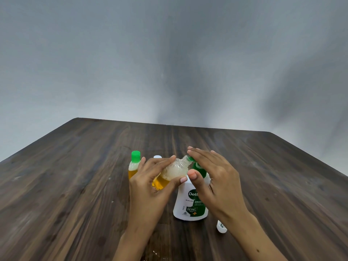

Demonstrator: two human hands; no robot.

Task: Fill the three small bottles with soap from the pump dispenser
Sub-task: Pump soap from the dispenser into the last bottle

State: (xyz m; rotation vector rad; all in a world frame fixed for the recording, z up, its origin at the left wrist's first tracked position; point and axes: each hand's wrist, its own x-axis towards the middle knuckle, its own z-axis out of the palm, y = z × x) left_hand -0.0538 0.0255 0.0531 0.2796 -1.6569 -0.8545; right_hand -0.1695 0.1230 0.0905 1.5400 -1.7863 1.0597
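Note:
My left hand [150,183] grips a small clear bottle [174,171], tilted with its open neck against the green pump nozzle. Amber soap with foam sits in its lower part. My right hand [212,174] lies with straight fingers on top of the green pump head of the white pump dispenser [190,202], which stands upright on the table. A second small bottle [134,166] with a green cap and amber soap stands to the left. Behind my left hand a white cap [157,157] shows; what is under it is hidden.
A small white cap [221,226] lies on the dark wooden table [75,176] to the right of the dispenser. A few wet drops [156,253] glisten near the table's front edge. A grey wall rises behind the far edge.

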